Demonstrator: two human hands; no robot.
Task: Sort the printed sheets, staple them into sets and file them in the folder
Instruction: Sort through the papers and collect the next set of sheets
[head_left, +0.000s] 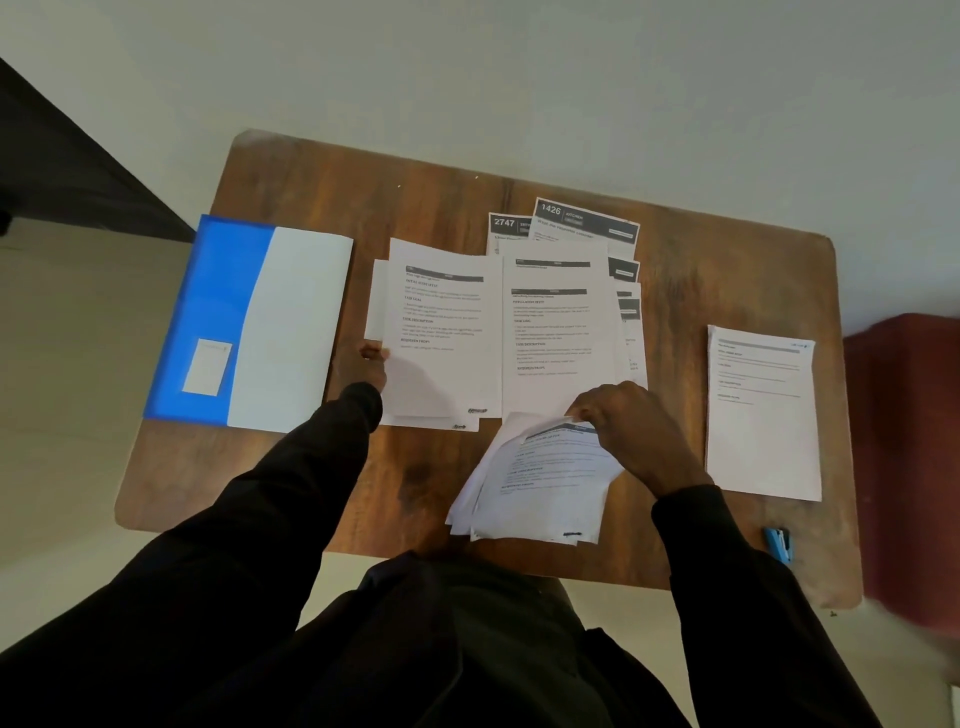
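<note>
Printed sheets lie in piles on the wooden table (322, 156). My left hand (375, 364) holds the left edge of a small pile (441, 332) at centre left. My right hand (631, 421) pinches the top edge of a loose stack (540, 478) at the front of the table. A wider, fanned pile (556, 322) lies in the middle, with sheets headed 2747 and 1426 (582, 221) behind it. A single set (761, 415) lies apart on the right. The blue and white folder (249, 322) lies closed at the left. A blue stapler (777, 543) sits at the front right edge.
A dark red seat (904, 441) stands to the right of the table. Dark furniture (67, 171) is at the far left. The floor around is pale. My dark sleeves and lap fill the bottom of the view.
</note>
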